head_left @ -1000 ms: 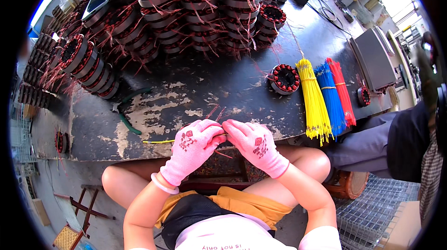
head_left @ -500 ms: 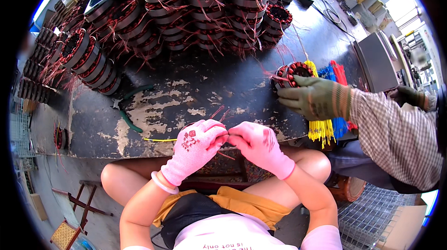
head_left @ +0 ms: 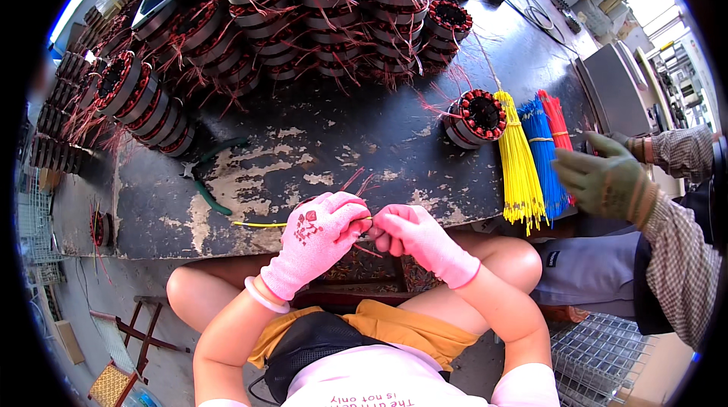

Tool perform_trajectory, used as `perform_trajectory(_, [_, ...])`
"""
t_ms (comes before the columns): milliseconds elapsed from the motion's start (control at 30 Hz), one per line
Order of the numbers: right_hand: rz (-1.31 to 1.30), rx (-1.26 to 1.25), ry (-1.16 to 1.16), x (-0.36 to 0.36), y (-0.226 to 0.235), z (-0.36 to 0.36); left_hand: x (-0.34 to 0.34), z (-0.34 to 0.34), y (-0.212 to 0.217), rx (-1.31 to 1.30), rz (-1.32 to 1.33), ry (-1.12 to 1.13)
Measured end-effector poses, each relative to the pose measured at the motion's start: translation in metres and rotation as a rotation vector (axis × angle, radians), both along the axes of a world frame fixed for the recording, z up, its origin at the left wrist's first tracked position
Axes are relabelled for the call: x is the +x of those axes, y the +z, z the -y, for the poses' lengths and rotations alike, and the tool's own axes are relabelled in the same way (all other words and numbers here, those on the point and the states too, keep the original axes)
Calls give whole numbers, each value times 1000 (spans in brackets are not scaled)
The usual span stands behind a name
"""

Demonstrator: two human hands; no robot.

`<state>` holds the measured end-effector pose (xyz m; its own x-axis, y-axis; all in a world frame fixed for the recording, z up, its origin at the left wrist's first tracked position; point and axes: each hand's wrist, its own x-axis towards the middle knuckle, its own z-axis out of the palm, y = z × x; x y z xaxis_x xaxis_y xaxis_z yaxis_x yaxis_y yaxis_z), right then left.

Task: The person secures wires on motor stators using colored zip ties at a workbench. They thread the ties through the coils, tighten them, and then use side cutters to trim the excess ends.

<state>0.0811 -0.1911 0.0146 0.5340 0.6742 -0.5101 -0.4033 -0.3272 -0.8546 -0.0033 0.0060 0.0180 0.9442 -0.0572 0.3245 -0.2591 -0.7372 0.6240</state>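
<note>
Both my hands wear pink gloves and meet just over the table's near edge. In my left hand the fingers are closed on a yellow wire, whose long end sticks out to the left over the table. Opposite it, the fingertips of my right hand pinch the short end of that wire. Thin red wires show behind and below my fingers; what they belong to is mostly hidden by the left hand. Left of my hands, green-handled pliers lie spread on the table.
Stacked wire-wound stators fill the table's back, with a leaning stack at left. A small stator stack stands beside yellow, blue and red wire bundles. A co-worker's green-gloved hand is at right.
The co-worker's hand has left the small stator stack and moved right, past the wire bundles. My right fingers have curled in more, and a bit of yellow wire now shows between my hands.
</note>
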Motion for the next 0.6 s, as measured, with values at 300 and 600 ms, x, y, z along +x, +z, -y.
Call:
perform_trajectory(300, [829, -102, 126, -1, 12, -1, -1, -2, -4, -34, -16, 11])
perform_trajectory(600, [1427, -138, -15, -4, 14, 1, 0, 0, -1, -43, -1, 11])
